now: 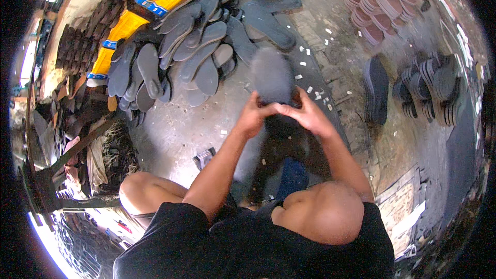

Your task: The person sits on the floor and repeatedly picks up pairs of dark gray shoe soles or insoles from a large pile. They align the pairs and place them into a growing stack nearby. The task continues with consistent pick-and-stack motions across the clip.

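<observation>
I hold a grey shoe sole (272, 75) above the floor, its long axis pointing away from me. My left hand (253, 116) and right hand (307, 113) both close around its near end. A heap of grey soles (181, 51) lies to the left, pink soles (374, 2) far right.

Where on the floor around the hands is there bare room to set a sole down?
Bare concrete floor lies left of the left hand, below the grey sole heap. Another patch runs between the right hand and the pink sole stacks, with small white scraps on it. Both hands grip a grey sole. The heap and the dark stacks are crowded.
</observation>
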{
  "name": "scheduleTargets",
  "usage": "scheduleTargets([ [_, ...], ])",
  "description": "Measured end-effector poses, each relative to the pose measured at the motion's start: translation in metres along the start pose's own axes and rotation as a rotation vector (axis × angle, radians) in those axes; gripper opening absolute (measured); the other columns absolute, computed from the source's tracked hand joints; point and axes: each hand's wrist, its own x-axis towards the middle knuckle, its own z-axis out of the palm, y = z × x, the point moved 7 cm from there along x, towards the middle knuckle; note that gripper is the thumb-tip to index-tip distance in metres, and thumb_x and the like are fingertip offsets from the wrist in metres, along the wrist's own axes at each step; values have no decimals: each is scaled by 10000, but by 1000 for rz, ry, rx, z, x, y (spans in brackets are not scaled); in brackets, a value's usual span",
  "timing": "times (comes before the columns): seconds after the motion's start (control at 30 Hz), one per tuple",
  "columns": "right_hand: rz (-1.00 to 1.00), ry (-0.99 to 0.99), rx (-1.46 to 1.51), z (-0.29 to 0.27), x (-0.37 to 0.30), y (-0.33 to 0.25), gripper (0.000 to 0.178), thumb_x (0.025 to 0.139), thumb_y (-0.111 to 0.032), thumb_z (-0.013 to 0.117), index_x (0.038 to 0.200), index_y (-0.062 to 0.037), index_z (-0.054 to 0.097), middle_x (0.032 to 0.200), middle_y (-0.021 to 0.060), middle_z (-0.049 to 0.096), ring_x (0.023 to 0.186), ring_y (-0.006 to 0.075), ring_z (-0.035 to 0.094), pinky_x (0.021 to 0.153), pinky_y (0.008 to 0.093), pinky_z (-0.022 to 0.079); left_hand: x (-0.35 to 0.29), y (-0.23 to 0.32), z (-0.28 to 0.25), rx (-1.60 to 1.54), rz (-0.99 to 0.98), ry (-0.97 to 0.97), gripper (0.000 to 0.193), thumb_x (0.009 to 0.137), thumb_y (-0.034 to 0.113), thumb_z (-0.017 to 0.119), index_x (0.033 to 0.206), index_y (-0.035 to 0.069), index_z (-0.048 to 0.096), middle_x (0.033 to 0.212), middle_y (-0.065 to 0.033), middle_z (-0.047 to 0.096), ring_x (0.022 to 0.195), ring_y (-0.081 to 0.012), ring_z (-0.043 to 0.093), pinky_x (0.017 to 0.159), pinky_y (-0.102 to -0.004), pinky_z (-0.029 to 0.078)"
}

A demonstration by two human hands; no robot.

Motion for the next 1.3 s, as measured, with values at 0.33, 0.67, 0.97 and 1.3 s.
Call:
scheduleTargets([
  [0.33, -576, 196, -550, 11, -37, -15, 471, 876, -242, 822, 1249, -17, 642, 1222, 183, 666, 1175, 362, 635, 1014, 460, 499, 83, 46, -55, 808, 264, 173, 789, 815, 201, 805, 1505, 16, 470, 1416, -203, 565, 1324, -339, 559, 1105, -401, 453],
  [0.67, -38, 230, -1017, -17, -48, 17, 645, 752, -296, 887, 1178, 6, 508, 1118, 225, 650, 1092, 446, 613, 911, 505, 490, 262, 24, -17, 583, -3, 372, 782, 828, 255, 856, 1404, -115, 477, 1324, -270, 652, 1192, -351, 669, 958, -460, 543],
  [0.97, 222, 405, -41, -115, -78, -15, 855, 800, -356, 872, 1468, 16, 490, 1406, 207, 628, 1273, 356, 620, 1099, 463, 467, 231, 56, 38, 355, -63, 261, 383, 903, 186, 800, 1174, -28, 635, 1088, -150, 709, 1012, -237, 664, 821, -423, 560],
  [1.3, 37, 287, -1063, -31, -44, -17, 878, 726, -268, 915, 1389, 9, 410, 1306, 275, 576, 1222, 471, 565, 1026, 528, 459, 46, 52, 13, 1106, 931, 123, 966, 746, 76, 841, 1559, 118, 321, 1342, -123, 622, 1292, -323, 537, 1103, -497, 447],
])
